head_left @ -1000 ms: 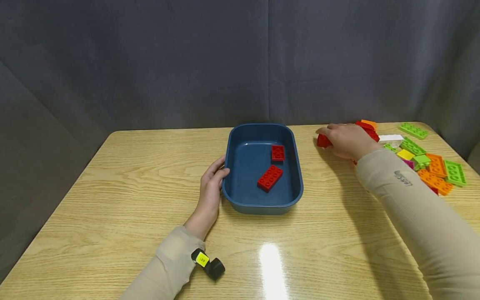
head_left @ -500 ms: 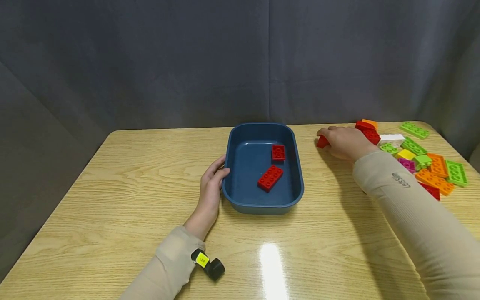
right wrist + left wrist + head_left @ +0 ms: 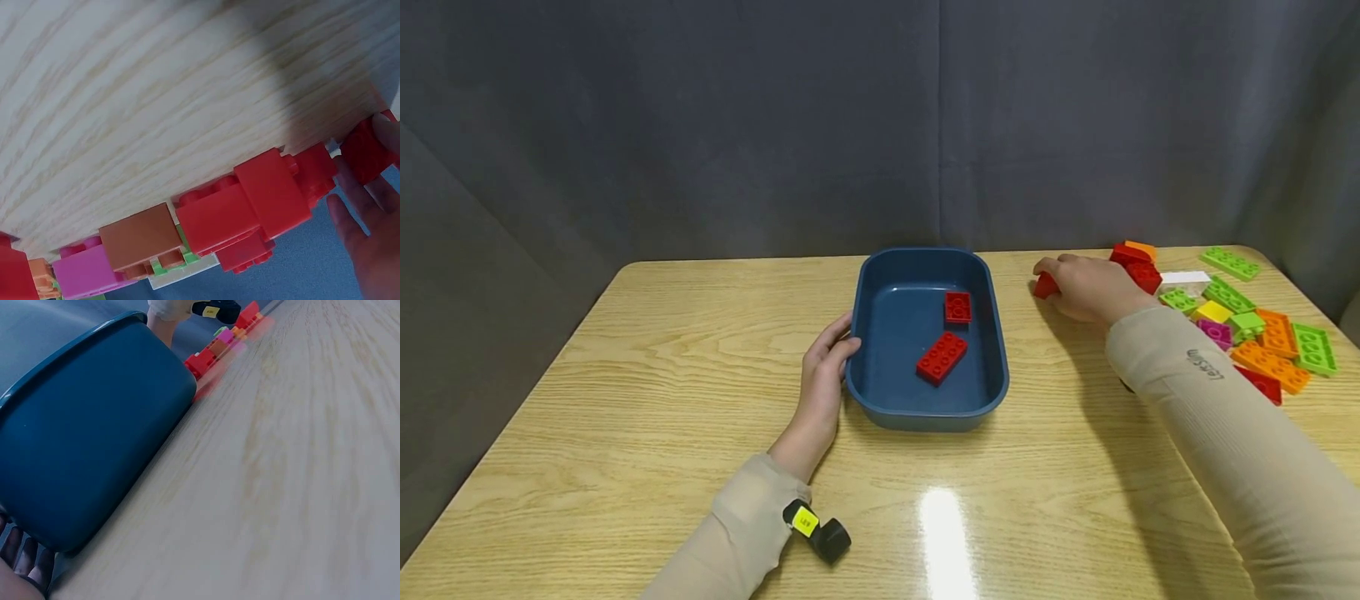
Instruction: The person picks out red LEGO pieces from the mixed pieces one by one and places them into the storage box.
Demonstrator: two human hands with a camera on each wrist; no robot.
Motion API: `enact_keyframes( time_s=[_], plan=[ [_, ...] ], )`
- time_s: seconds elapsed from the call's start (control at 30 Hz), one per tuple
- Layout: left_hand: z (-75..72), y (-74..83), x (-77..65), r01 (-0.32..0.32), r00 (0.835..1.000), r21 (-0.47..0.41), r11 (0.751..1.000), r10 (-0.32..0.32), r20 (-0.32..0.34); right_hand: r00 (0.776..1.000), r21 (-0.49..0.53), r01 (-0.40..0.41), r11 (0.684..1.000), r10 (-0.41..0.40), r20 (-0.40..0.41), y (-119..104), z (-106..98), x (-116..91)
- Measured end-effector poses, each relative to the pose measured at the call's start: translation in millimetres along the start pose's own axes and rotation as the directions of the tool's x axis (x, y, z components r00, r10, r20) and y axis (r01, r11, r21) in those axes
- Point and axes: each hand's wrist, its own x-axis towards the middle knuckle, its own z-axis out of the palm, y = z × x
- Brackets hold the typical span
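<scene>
My left hand [image 3: 822, 375] rests against the left side of a dark blue plastic bin [image 3: 927, 412], its thumb at the rim. In the left wrist view, the fingertips [image 3: 28, 556] touch the outside of the bin [image 3: 94, 431] near its bottom corner. Two red toy building bricks lie inside: a 2x4 one [image 3: 942, 358] studs up, and a smaller one [image 3: 957, 307]. At the right rear, my right hand [image 3: 1090, 287] pinches a red brick [image 3: 1047, 286] between thumb and fingers, low by the table. The right wrist view shows this brick [image 3: 365, 153] beside other red bricks [image 3: 275, 194].
Right of the bin spreads a loose heap of bricks: red [image 3: 1138, 265], white [image 3: 1183, 282], green [image 3: 1231, 262], yellow [image 3: 1212, 312], magenta [image 3: 1215, 332] and orange [image 3: 1270, 365]. A dark curtain [image 3: 775, 125] hangs behind the wooden table [image 3: 662, 400]. The right forearm hides part of the tabletop.
Over the last second my right hand has shifted slightly to the left with its red brick, uncovering more of the heap. The left hand and the bin stay in place.
</scene>
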Motion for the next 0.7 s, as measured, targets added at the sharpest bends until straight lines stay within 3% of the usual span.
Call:
enact_keyframes(
  time_s=[0.7],
  plan=[
    [0.4,-0.1,0.0,0.002,1.0,0.002,1.0,-0.002,0.0,0.987,0.256,-0.126,0.958,0.147,-0.067,-3.8,-18.9,-7.3]
  ],
)
